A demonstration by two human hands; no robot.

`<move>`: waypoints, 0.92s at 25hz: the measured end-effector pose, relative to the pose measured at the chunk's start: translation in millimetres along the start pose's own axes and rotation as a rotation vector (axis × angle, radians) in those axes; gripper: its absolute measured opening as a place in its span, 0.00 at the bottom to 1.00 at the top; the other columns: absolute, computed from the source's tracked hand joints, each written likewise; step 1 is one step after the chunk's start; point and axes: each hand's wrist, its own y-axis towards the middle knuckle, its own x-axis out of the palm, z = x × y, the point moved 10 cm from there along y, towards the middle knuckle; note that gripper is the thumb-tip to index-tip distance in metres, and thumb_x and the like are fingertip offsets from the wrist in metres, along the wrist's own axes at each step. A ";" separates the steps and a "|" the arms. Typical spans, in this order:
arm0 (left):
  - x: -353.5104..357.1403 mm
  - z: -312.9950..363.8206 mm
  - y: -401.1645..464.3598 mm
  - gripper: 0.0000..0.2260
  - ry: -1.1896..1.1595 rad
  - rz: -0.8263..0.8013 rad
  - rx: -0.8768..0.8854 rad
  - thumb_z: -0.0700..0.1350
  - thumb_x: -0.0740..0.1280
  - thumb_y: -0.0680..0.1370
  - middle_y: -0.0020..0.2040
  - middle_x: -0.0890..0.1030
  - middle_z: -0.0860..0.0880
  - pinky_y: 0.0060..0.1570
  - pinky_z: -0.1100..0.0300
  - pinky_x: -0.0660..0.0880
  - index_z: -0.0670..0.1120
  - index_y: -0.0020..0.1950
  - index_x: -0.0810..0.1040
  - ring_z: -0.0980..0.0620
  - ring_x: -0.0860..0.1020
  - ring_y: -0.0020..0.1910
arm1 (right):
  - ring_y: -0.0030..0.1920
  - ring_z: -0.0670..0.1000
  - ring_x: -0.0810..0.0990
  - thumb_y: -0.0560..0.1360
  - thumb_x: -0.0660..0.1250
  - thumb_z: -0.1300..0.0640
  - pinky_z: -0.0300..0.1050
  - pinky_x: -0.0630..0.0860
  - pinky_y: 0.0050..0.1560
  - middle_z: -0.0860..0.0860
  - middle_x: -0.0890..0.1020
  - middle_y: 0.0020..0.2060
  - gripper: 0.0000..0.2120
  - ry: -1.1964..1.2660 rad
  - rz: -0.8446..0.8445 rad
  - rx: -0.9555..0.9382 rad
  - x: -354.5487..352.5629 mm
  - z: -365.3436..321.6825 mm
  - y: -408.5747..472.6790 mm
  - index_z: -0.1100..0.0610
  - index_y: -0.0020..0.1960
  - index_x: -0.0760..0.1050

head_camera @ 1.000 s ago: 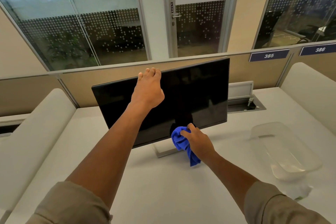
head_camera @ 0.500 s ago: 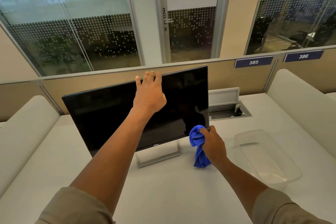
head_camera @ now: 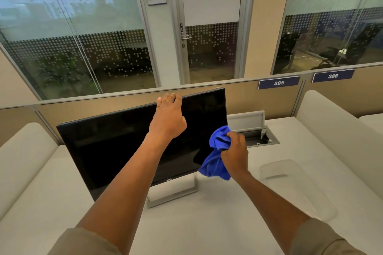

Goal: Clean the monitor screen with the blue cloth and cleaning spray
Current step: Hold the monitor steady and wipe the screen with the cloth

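A black monitor (head_camera: 116,145) stands on a white desk (head_camera: 207,219), tilted back on a silver stand (head_camera: 172,192). My left hand (head_camera: 169,119) grips the monitor's top edge, fingers hooked over it. My right hand (head_camera: 235,153) holds a bunched blue cloth (head_camera: 216,155) against the screen's right edge, about halfway up. No cleaning spray is in view.
A clear plastic tub (head_camera: 298,188) sits on the desk to the right. Behind the monitor is an open cable hatch (head_camera: 257,132) in the desk. Beige partition panels (head_camera: 269,99) and padded dividers (head_camera: 335,130) enclose the desk.
My right hand has carried the cloth from the screen's lower middle across to its right side and then upward. My left hand has kept its hold on the top edge.
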 end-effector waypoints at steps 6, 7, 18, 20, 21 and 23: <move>0.2 -1.9 0.1 0.35 -0.004 -0.008 -0.006 0.34 0.65 0.71 0.76 0.61 0.43 0.76 0.49 0.46 0.42 0.77 0.58 0.44 0.55 0.77 | 0.42 0.47 0.73 0.74 0.69 0.62 0.28 0.66 0.37 0.51 0.72 0.50 0.18 0.053 0.146 -0.142 -42.7 -76.5 58.1 0.53 0.62 0.72; 0.4 -2.5 0.7 0.36 0.000 -0.018 -0.003 0.33 0.66 0.71 0.77 0.61 0.44 0.75 0.50 0.46 0.42 0.77 0.58 0.45 0.54 0.77 | 0.42 0.48 0.73 0.74 0.69 0.60 0.31 0.68 0.39 0.51 0.72 0.50 0.17 0.063 0.176 -0.147 -49.8 -87.3 67.1 0.52 0.62 0.72; -3.5 -4.9 0.7 0.36 0.004 -0.043 -0.001 0.32 0.66 0.70 0.77 0.61 0.45 0.75 0.52 0.50 0.43 0.77 0.59 0.46 0.56 0.77 | 0.44 0.54 0.75 0.75 0.66 0.60 0.46 0.76 0.42 0.55 0.72 0.52 0.18 -0.092 0.145 -0.302 -51.0 -148.3 77.5 0.54 0.64 0.73; -7.5 -6.9 -1.2 0.36 -0.001 -0.022 -0.011 0.32 0.67 0.70 0.77 0.61 0.45 0.74 0.52 0.54 0.44 0.77 0.60 0.46 0.57 0.77 | 0.43 0.53 0.74 0.75 0.67 0.59 0.44 0.72 0.41 0.56 0.72 0.53 0.17 -0.117 0.171 -0.264 -62.7 -134.9 84.5 0.55 0.64 0.72; -9.0 -7.5 -1.6 0.36 -0.002 -0.013 -0.015 0.32 0.67 0.71 0.77 0.62 0.45 0.74 0.51 0.55 0.44 0.77 0.60 0.46 0.58 0.76 | 0.43 0.52 0.73 0.75 0.67 0.58 0.43 0.71 0.41 0.56 0.72 0.53 0.17 -0.130 0.180 -0.252 -67.2 -129.5 86.5 0.55 0.63 0.72; -11.3 -11.4 -3.8 0.35 0.001 -0.015 -0.030 0.33 0.68 0.71 0.76 0.64 0.45 0.73 0.51 0.59 0.44 0.76 0.61 0.45 0.60 0.75 | 0.42 0.51 0.71 0.75 0.68 0.58 0.44 0.72 0.41 0.56 0.72 0.53 0.17 -0.138 0.187 -0.237 -70.9 -124.1 86.3 0.55 0.62 0.72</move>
